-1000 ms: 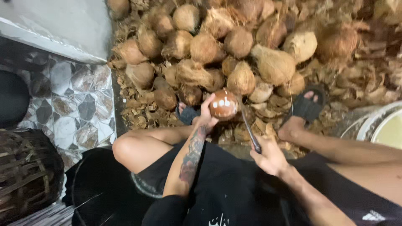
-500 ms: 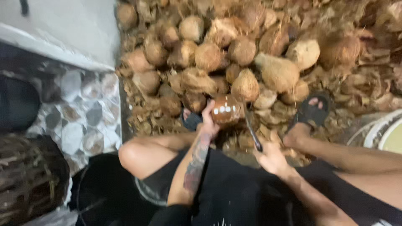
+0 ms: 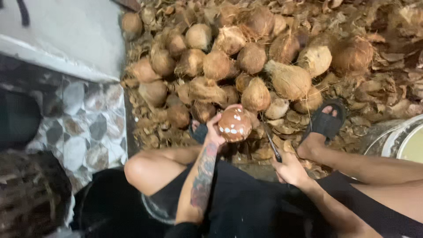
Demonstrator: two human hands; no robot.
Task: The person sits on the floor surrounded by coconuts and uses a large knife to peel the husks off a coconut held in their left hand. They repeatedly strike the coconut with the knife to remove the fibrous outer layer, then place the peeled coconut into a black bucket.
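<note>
Seated person, legs spread, view straight down. Left hand cupped around a peeled brown coconut, fingers closed on its near side; shell speckled with white nicks. Coconut held up in front of the knees, just above the litter of husk scraps on the floor. Right hand closed on the handle of a dark-bladed knife; blade points up and away, tip just beside the coconut's right side, contact not discernible. Beyond: heap of unpeeled husked coconuts, fibrous, tan. Right foot in a black sandal among the scraps. White basin rim at far right. Patterned stone floor at left, dark woven basket lower left.
</note>
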